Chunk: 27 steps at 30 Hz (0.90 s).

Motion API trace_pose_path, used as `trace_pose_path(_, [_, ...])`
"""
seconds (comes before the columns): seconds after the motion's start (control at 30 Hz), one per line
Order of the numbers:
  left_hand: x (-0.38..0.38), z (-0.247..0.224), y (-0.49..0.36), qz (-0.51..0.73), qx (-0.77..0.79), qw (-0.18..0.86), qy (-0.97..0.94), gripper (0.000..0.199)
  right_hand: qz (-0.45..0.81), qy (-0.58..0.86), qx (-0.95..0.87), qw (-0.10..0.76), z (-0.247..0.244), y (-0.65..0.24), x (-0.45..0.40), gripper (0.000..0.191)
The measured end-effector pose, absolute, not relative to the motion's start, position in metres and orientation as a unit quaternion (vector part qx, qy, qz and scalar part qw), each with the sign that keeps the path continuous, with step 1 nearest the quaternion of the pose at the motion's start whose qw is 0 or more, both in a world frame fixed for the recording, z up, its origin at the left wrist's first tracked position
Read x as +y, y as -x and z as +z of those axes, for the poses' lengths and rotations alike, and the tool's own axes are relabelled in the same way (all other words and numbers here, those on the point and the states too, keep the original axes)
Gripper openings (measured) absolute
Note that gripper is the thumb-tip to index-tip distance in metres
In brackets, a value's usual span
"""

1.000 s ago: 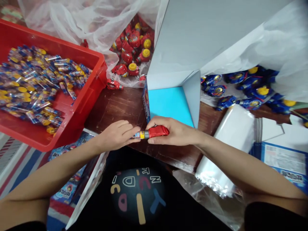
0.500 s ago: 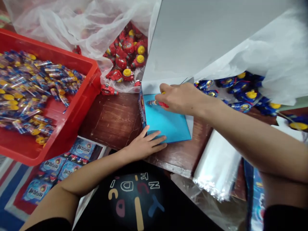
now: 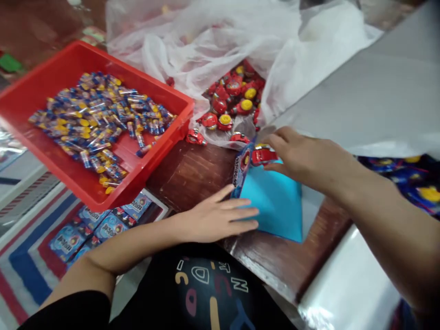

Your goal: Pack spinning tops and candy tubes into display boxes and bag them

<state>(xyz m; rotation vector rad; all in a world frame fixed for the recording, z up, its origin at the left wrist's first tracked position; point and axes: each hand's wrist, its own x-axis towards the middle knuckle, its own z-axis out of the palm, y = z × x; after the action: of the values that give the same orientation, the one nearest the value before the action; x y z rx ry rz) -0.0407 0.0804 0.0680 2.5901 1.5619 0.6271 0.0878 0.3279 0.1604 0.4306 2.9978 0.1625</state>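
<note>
My right hand (image 3: 302,156) grips a red plastic toy (image 3: 264,156) with a yellow part between thumb and fingers, just above the far left corner of a bright blue sheet (image 3: 278,204). This sheet appears to line a carton with a printed side wall (image 3: 241,166) on its left. Spread flat, my left hand (image 3: 215,217) holds nothing; its fingertips rest on the near left edge of the blue sheet, with the thumb by the printed wall. A large grey panel (image 3: 364,101) rises behind the carton.
A red bin (image 3: 172,158) on the left holds many small clear tubes. Red toys (image 3: 233,89) lie in a white plastic bag (image 3: 178,50). Printed boxes (image 3: 113,228) sit at lower left. Blue toys (image 3: 412,183) and clear plastic film (image 3: 347,275) lie to the right.
The view has swung right-to-left, so things sit further right, apart from my left hand's small shift. My right hand has turned the red toy, which now hangs closer to the printed wall.
</note>
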Motion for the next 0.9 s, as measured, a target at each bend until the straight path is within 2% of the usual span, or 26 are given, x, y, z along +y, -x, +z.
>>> trace_pose_path(0.1, [0.056,0.116,0.128,0.18,0.732,-0.022,-0.657,0.028,0.003,-0.118,0.993,-0.028,0.164,-0.048,0.305,0.05])
trace_pose_path(0.17, [0.047,0.128,0.189,0.081,0.858,-0.009,-0.507,0.033,-0.043,-0.105,0.994,-0.008,0.151,0.002,0.284,0.048])
trace_pose_path(0.27, [0.05,0.113,0.251,0.017,0.882,0.057,-0.468,0.027,-0.102,-0.158,0.981,0.048,0.116,0.083,0.253,0.049])
trace_pose_path(0.33, [0.057,0.095,0.27,-0.002,0.881,0.09,-0.465,0.026,-0.123,-0.182,0.974,0.052,0.095,0.12,0.243,0.039])
trace_pose_path(0.43, [0.058,0.083,0.279,-0.007,0.879,0.101,-0.466,0.02,-0.141,-0.186,0.972,0.037,0.081,0.127,0.245,0.039])
trace_pose_path(0.5, [0.05,0.092,0.278,0.0,0.882,0.087,-0.462,0.01,-0.149,-0.187,0.971,0.028,0.085,0.1,0.255,0.037])
trace_pose_path(0.53, [0.044,0.101,0.274,0.01,0.887,0.069,-0.456,0.008,-0.167,-0.179,0.97,0.007,0.09,0.08,0.261,0.035])
trace_pose_path(0.63, [0.025,0.128,0.242,0.13,0.872,0.008,-0.473,0.033,-0.316,-0.115,0.932,-0.139,0.114,0.01,0.275,0.039])
trace_pose_path(0.7, [0.02,0.139,0.201,0.268,0.8,0.049,-0.534,0.037,-0.44,-0.08,0.864,-0.232,0.127,-0.032,0.274,0.04])
trace_pose_path(0.8, [0.03,0.135,0.134,0.377,0.685,0.2,-0.591,0.034,-0.522,-0.064,0.813,-0.248,0.133,-0.071,0.26,0.043])
trace_pose_path(0.9, [0.049,0.122,0.095,0.412,0.629,0.281,-0.596,0.032,-0.486,-0.017,0.844,-0.225,0.127,-0.087,0.245,0.05])
